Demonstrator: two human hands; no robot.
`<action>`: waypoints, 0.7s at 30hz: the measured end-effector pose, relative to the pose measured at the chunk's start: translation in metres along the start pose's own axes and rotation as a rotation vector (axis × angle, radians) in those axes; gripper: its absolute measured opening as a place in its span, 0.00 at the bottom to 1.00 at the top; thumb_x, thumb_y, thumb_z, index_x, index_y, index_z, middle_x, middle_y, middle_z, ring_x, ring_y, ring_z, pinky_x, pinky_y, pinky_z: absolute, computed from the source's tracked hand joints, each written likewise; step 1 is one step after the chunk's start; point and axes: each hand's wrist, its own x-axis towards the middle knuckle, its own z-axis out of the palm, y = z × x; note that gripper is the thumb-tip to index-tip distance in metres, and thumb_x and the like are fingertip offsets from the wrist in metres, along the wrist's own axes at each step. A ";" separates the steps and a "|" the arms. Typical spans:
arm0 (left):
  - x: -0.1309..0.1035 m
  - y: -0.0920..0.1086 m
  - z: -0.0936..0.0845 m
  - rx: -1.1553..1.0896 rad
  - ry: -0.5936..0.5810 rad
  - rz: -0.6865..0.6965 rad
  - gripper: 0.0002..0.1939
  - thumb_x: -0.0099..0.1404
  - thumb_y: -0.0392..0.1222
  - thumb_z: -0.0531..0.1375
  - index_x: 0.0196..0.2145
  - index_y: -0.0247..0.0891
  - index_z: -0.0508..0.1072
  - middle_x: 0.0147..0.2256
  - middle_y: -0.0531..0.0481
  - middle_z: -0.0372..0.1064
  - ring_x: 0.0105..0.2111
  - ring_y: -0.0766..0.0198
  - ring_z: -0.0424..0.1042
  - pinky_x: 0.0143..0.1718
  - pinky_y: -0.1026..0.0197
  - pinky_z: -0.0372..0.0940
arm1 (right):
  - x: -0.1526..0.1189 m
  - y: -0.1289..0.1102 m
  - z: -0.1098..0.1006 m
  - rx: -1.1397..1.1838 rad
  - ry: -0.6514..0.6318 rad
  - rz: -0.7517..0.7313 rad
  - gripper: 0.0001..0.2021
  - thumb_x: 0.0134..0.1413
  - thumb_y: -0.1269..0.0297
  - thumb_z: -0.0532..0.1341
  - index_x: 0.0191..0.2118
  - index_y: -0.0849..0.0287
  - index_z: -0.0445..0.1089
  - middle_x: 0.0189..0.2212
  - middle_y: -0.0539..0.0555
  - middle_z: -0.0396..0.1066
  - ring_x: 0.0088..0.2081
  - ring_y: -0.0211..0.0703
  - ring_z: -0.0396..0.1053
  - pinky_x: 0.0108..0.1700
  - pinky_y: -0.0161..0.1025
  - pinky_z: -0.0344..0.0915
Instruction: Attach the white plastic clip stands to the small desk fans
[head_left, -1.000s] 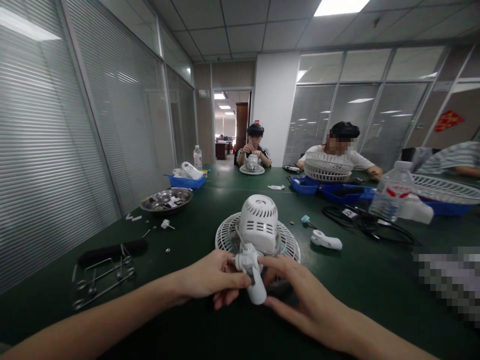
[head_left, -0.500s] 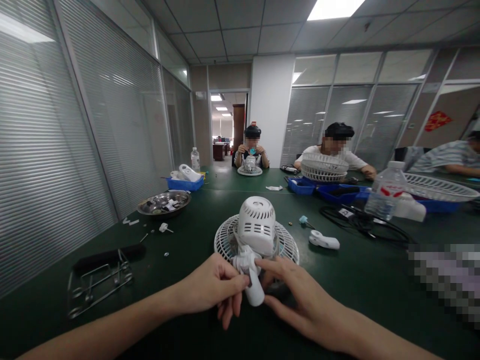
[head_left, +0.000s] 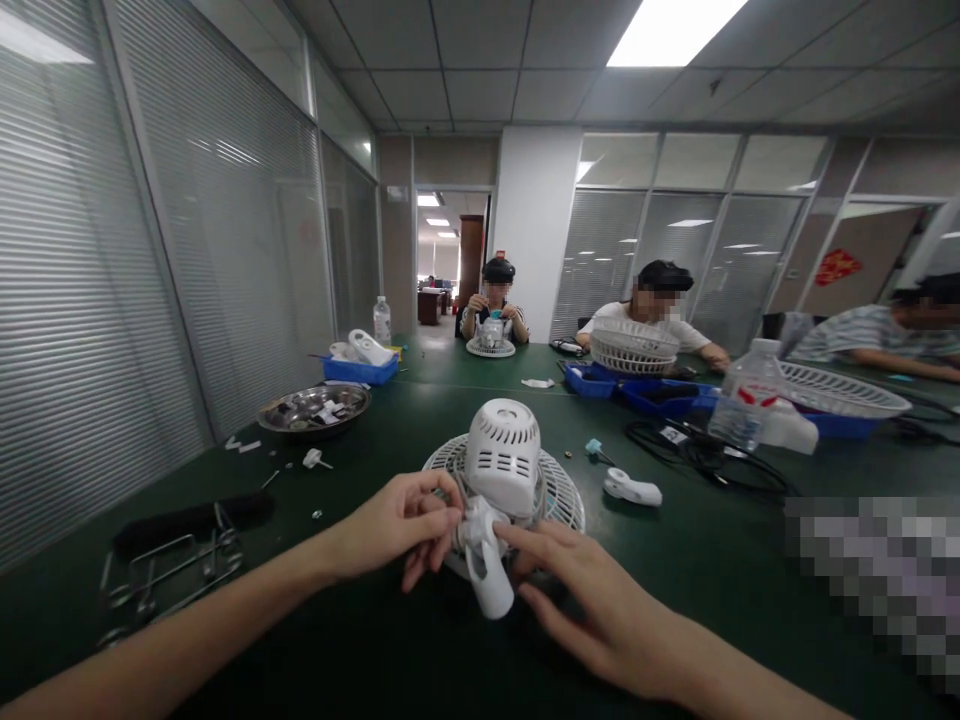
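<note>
A white fan motor housing (head_left: 504,455) stands on a round white fan grille (head_left: 564,490) on the dark green table. From its near side a white neck piece (head_left: 491,580) points toward me. My left hand (head_left: 409,525) is at the left of the joint, thumb and forefinger pinched together; what is between them is too small to make out. My right hand (head_left: 585,590) touches the right side of the joint with its forefinger, the thumb apart below, beside the neck piece.
A metal bowl (head_left: 315,408) of small parts and a blue tray (head_left: 360,370) lie left. Wire stands (head_left: 172,570) sit near left. To the right are a white part (head_left: 632,488), black cables (head_left: 705,455) and a bottle (head_left: 746,395). Several people sit around the table.
My left hand has moved from the neck piece up to the left of the joint. The view has shifted slightly, and the neck piece shows more of its open slot.
</note>
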 end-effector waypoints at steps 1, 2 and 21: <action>-0.001 0.004 -0.003 0.025 -0.027 -0.027 0.16 0.63 0.52 0.57 0.38 0.36 0.62 0.20 0.56 0.68 0.13 0.73 0.64 0.14 0.73 0.55 | 0.000 0.000 0.000 -0.005 -0.008 0.006 0.27 0.60 0.71 0.52 0.63 0.52 0.47 0.42 0.55 0.67 0.42 0.41 0.65 0.46 0.43 0.65; -0.002 0.008 -0.005 0.058 -0.049 -0.055 0.16 0.63 0.52 0.57 0.39 0.36 0.62 0.22 0.56 0.68 0.14 0.73 0.64 0.14 0.73 0.55 | 0.000 0.000 0.000 -0.010 -0.014 0.011 0.28 0.60 0.70 0.52 0.64 0.52 0.46 0.42 0.55 0.67 0.42 0.42 0.65 0.46 0.43 0.65; -0.018 0.015 0.020 0.579 0.076 -0.103 0.27 0.61 0.63 0.52 0.41 0.34 0.69 0.28 0.50 0.70 0.18 0.69 0.65 0.21 0.68 0.59 | 0.005 -0.004 0.015 -0.064 0.030 -0.038 0.30 0.59 0.76 0.49 0.66 0.54 0.43 0.46 0.58 0.66 0.45 0.45 0.63 0.49 0.47 0.64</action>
